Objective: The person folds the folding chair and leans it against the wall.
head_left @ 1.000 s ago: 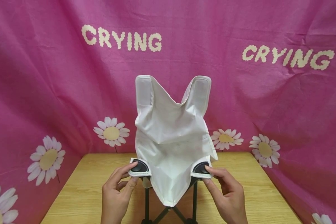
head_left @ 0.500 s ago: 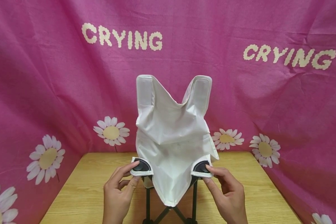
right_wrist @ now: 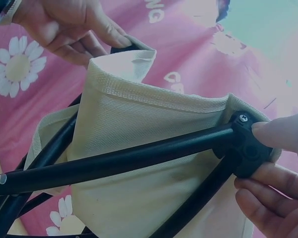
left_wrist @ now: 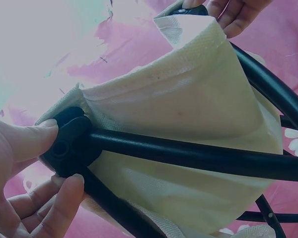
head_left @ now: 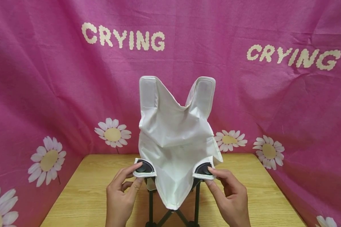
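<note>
A small folding chair with white fabric (head_left: 173,135) and black tube legs (head_left: 151,201) stands upright in the middle of the head view. My left hand (head_left: 121,197) pinches its front left corner, index finger on the black patch (head_left: 144,167) and thumb below. At the front right corner, my right hand (head_left: 230,197) grips the other black patch (head_left: 203,169) the same way. From beneath, the left wrist view has the thumb against a black plastic joint (left_wrist: 72,141) where two tubes meet. A matching joint (right_wrist: 246,144) lies between my right thumb and fingers in the right wrist view.
The chair stands on a light wooden table (head_left: 82,189). Behind and at both sides hangs a pink cloth (head_left: 204,28) with daisies and lettering. Two fabric flaps (head_left: 206,94) stick up at the top of the backrest.
My left hand and the chair's front left corner have shifted slightly to the right. My right hand stays almost still, with both grips unchanged.
</note>
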`<state>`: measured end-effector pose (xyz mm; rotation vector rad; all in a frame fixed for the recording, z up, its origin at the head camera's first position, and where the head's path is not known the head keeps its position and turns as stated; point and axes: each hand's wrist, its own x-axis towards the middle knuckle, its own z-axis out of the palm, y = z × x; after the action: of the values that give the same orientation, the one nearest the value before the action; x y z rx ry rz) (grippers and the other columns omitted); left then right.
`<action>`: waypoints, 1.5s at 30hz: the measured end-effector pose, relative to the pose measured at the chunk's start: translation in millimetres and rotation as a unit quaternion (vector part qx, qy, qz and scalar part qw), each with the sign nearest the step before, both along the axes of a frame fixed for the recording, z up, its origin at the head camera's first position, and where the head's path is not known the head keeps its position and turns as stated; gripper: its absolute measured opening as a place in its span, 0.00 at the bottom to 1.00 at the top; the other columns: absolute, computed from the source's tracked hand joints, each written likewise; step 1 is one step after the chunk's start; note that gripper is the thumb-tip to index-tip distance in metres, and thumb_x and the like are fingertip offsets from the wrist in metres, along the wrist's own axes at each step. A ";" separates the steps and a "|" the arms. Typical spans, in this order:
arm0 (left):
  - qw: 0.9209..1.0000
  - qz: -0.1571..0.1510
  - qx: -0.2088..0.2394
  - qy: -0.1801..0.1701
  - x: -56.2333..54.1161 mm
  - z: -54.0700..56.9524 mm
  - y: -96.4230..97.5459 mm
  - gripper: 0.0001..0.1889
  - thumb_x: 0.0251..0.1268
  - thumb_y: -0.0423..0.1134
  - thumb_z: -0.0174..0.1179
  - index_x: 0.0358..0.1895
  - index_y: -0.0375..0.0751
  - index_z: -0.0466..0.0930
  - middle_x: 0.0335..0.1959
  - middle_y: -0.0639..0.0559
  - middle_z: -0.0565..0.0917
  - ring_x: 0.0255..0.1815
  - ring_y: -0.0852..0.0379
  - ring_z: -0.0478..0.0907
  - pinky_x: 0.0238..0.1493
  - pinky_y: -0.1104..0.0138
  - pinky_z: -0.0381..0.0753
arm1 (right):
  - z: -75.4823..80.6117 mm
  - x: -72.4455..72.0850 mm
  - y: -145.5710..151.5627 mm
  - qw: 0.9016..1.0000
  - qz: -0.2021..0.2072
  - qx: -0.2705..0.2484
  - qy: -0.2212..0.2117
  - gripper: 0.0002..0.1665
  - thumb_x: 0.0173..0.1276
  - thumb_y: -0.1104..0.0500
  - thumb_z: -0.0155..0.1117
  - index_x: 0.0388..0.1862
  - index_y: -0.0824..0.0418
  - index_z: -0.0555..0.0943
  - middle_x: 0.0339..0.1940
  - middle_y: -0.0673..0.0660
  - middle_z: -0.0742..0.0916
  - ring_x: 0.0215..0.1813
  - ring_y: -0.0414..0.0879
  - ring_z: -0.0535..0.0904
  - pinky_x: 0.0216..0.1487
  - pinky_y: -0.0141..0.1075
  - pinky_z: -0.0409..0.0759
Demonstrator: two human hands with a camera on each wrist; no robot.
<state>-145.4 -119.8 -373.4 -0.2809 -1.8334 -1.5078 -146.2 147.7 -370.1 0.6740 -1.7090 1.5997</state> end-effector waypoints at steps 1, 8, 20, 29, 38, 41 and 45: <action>1.000 0.001 0.000 0.000 0.4 0.3 0.7 0.21 0.53 0.24 0.68 0.51 0.45 0.84 0.43 0.52 0.83 0.40 0.61 0.79 0.33 0.75 0.80 | -0.2 -0.4 0.4 1.000 0.007 -0.001 0.009 0.24 0.53 0.85 0.62 0.50 0.75 0.79 0.45 0.68 0.84 0.47 0.47 0.83 0.54 0.33 0.78; 1.000 0.006 -0.002 0.004 4.6 2.9 5.9 0.21 0.53 0.25 0.68 0.51 0.46 0.84 0.43 0.53 0.83 0.40 0.61 0.79 0.33 0.75 0.81 | 1.6 0.8 2.6 1.000 0.023 -0.007 0.016 0.23 0.53 0.86 0.61 0.49 0.76 0.79 0.45 0.68 0.84 0.47 0.46 0.82 0.55 0.33 0.78; 1.000 0.019 -0.012 -0.001 9.5 3.9 12.6 0.22 0.53 0.26 0.69 0.51 0.49 0.84 0.43 0.55 0.83 0.40 0.61 0.79 0.33 0.74 0.81 | 8.4 8.5 4.1 0.998 -0.015 0.013 -0.053 0.22 0.56 0.81 0.63 0.51 0.72 0.80 0.45 0.65 0.84 0.46 0.46 0.82 0.55 0.35 0.78; 1.000 0.008 -0.012 -0.005 11.7 6.8 15.3 0.20 0.55 0.28 0.69 0.52 0.50 0.84 0.44 0.56 0.83 0.41 0.60 0.79 0.34 0.73 0.82 | 7.1 7.0 3.8 0.999 0.009 -0.002 -0.035 0.22 0.56 0.82 0.62 0.51 0.73 0.79 0.45 0.65 0.83 0.46 0.46 0.82 0.56 0.35 0.78; 1.000 0.001 -0.017 -0.016 12.8 9.5 15.5 0.20 0.57 0.30 0.68 0.53 0.50 0.83 0.44 0.56 0.83 0.43 0.59 0.80 0.35 0.72 0.82 | 6.8 3.7 2.0 0.999 0.038 -0.009 0.016 0.23 0.55 0.84 0.61 0.51 0.75 0.78 0.44 0.67 0.83 0.46 0.46 0.81 0.56 0.33 0.77; 1.000 0.003 -0.020 -0.016 13.0 9.7 15.9 0.20 0.56 0.30 0.69 0.53 0.51 0.83 0.44 0.57 0.83 0.43 0.59 0.80 0.35 0.72 0.82 | 6.5 2.7 1.3 0.999 0.039 -0.009 0.021 0.23 0.55 0.85 0.61 0.51 0.75 0.78 0.44 0.66 0.83 0.46 0.46 0.81 0.56 0.33 0.77; 1.000 0.005 -0.023 -0.014 13.2 9.8 16.5 0.20 0.57 0.31 0.68 0.53 0.50 0.83 0.44 0.56 0.83 0.42 0.60 0.80 0.35 0.72 0.82 | 6.3 1.6 0.8 0.999 0.040 -0.010 0.024 0.23 0.54 0.85 0.61 0.51 0.76 0.78 0.44 0.66 0.83 0.46 0.46 0.81 0.56 0.33 0.77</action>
<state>-132.2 -103.3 -363.6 -0.2741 -1.8918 -1.4709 -144.6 148.5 -363.8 0.7736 -1.6483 1.6390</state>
